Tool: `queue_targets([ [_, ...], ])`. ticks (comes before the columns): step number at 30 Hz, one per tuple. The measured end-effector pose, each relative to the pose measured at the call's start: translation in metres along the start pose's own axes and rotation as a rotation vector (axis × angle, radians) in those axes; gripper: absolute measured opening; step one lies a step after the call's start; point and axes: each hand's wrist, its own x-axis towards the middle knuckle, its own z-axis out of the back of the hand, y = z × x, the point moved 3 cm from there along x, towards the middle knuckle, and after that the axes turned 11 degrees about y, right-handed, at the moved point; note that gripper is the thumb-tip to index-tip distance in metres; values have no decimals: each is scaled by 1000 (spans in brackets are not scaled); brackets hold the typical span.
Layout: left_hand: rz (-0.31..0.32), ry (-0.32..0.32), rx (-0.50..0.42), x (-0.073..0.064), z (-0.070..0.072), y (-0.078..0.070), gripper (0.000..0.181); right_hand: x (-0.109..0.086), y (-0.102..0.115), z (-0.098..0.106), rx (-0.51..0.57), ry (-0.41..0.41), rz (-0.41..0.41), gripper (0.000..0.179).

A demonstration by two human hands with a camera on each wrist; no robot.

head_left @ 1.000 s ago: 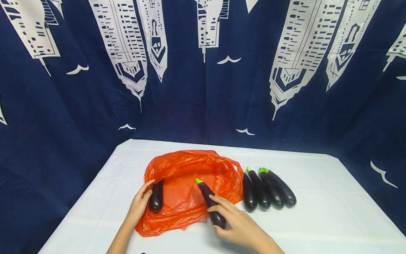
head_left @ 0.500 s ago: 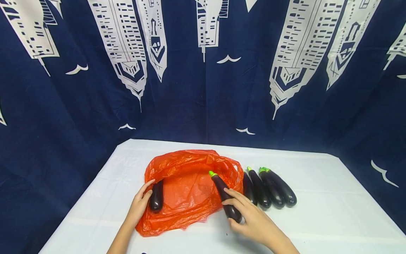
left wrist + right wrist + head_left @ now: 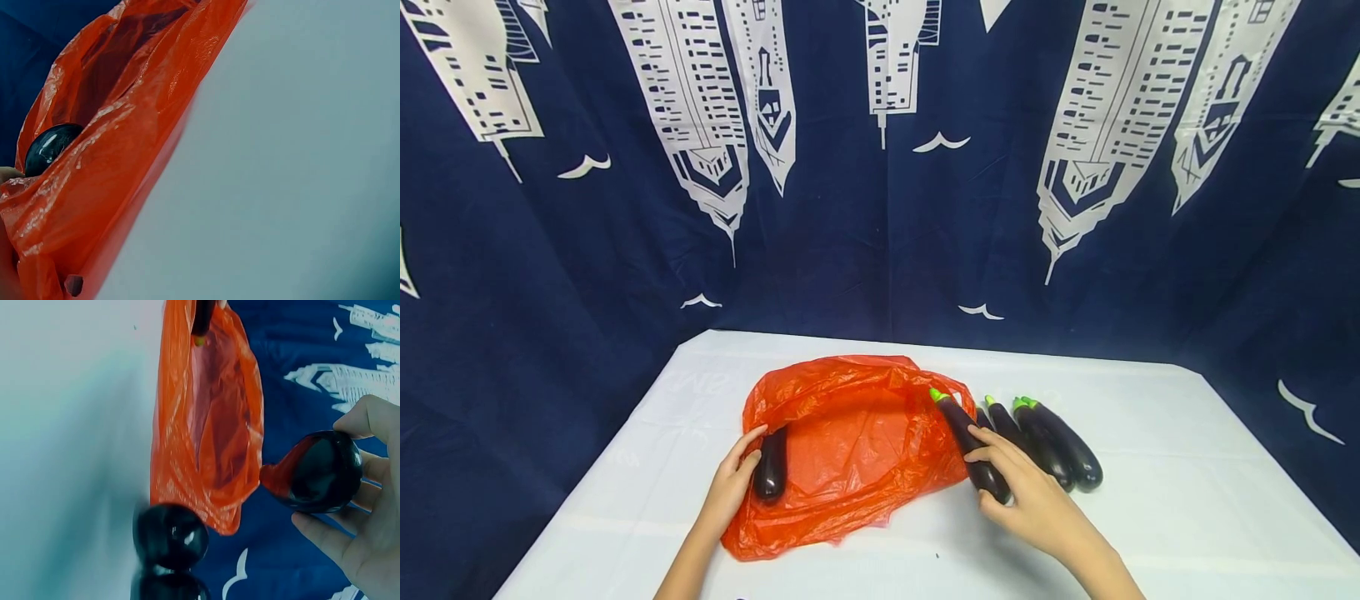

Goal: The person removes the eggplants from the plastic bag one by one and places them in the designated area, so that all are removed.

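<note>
My right hand [image 3: 1026, 487] holds a dark purple eggplant [image 3: 962, 433] with a green stem, fingers and thumb round its thick end. The eggplant is over the right edge of an orange-red plastic bag [image 3: 850, 450] and partly covers the row of eggplants behind it. In the right wrist view, the held eggplant [image 3: 325, 472] points its round end toward the camera. My left hand [image 3: 727, 483] grips the bag's left rim, beside another eggplant [image 3: 770, 467] lying inside. That eggplant's round end [image 3: 50, 149] shows in the left wrist view, where most of the hand is out of frame.
Several eggplants [image 3: 1067, 446] lie side by side on the white tabletop [image 3: 1187, 500], right of the bag. The bag lies with its mouth spread. A dark blue curtain [image 3: 880, 275] with white buildings hangs behind the table.
My right hand has carried its eggplant rightward and slightly away from me, from over the bag's front to its right edge. My left hand, the bag and the eggplant inside have stayed put.
</note>
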Motion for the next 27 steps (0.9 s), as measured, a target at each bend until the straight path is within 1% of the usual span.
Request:
queue_targets([
  [7,2,4,2,-1,-1,0,40,0,-19,8,38,-2,-53,34],
  [13,4,3,5,0,0,1,40,0,-35,13,45,-17,-78,32],
  [20,2,6,1,0,-1,1,40,-1,-51,16,58,5,-153,35],
  [27,0,3,5,0,0,1,40,-4,-71,20,79,-15,-176,36],
])
